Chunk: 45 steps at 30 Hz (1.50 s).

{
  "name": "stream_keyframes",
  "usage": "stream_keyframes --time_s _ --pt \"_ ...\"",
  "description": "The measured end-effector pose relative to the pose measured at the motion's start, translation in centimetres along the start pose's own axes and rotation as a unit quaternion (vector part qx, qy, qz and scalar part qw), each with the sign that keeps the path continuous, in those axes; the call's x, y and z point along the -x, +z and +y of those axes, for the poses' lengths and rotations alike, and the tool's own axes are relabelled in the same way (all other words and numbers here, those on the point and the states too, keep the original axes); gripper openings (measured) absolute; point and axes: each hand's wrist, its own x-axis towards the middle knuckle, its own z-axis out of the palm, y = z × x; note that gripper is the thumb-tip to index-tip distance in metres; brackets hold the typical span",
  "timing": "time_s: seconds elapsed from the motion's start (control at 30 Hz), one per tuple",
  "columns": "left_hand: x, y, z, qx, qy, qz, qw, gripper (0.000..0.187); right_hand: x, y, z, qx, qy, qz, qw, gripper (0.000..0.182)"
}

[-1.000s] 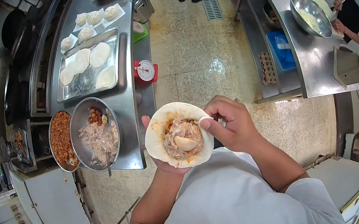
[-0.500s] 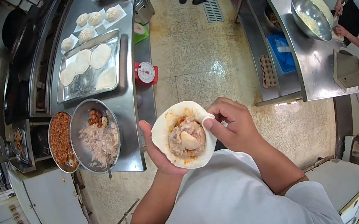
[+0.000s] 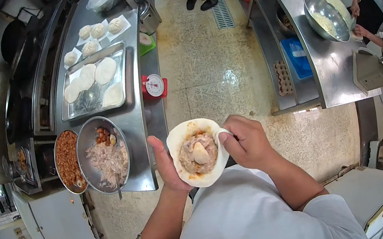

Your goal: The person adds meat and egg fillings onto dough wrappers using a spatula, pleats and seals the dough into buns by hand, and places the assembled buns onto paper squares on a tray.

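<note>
A round white dough wrapper (image 3: 175,142) with pale meat filling (image 3: 189,154) heaped in its middle lies in my left hand (image 3: 166,167). A light, egg-like piece sits on top of the filling. My left thumb stands up beside the rim, while the fingers under the dough are hidden. My right hand (image 3: 248,144) pinches the wrapper's right edge between thumb and forefinger. To the left, a steel bowl (image 3: 125,158) holds more pale filling with a utensil in it. Beside that bowl is a pan of reddish-brown filling (image 3: 69,159).
On the left steel counter, a metal tray (image 3: 94,107) carries several flat wrappers, with several pleated buns (image 3: 97,31) behind it. A red scale (image 3: 154,86) stands below the counter's edge. At the right counter, a person (image 3: 377,10) works beside a large bowl (image 3: 325,19).
The wrapper has turned and tilted slightly in my left hand. My right hand still pinches its edge and has shifted a little down. The camera view has moved slightly.
</note>
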Motion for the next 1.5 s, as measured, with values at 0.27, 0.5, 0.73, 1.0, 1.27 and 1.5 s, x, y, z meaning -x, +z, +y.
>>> stream_keyframes --time_s 0.27,0.5,0.73,1.0,1.27,1.5 --pt "-0.3 -0.3 0.1 -0.046 -0.032 -0.039 0.998 0.113 -0.8 -1.1 -2.2 -0.060 0.035 0.042 0.997 0.013" --pt "-0.4 -0.9 0.9 -0.138 -0.054 -0.060 0.987 0.113 0.6 -1.6 0.1 0.026 0.002 -0.008 1.000 0.012" --pt "-0.8 -0.8 1.3 -0.257 -0.075 -0.057 0.962 0.113 -0.5 -1.8 -1.5 -0.062 0.027 0.021 0.998 0.010" --pt "-0.5 0.0 1.4 -0.298 -0.058 -0.061 0.951 0.116 1.0 -2.4 -0.8 -0.001 -0.007 0.002 1.000 0.010" --pt "-1.2 -1.0 2.1 -0.331 -0.111 -0.120 0.929 0.112 0.7 -2.2 -1.1 -0.016 0.031 -0.011 0.999 0.009" --pt "-0.5 -0.4 1.8 -0.330 -0.050 -0.118 0.935 0.110 0.2 -1.9 -2.4 -0.009 0.006 0.017 1.000 0.010"
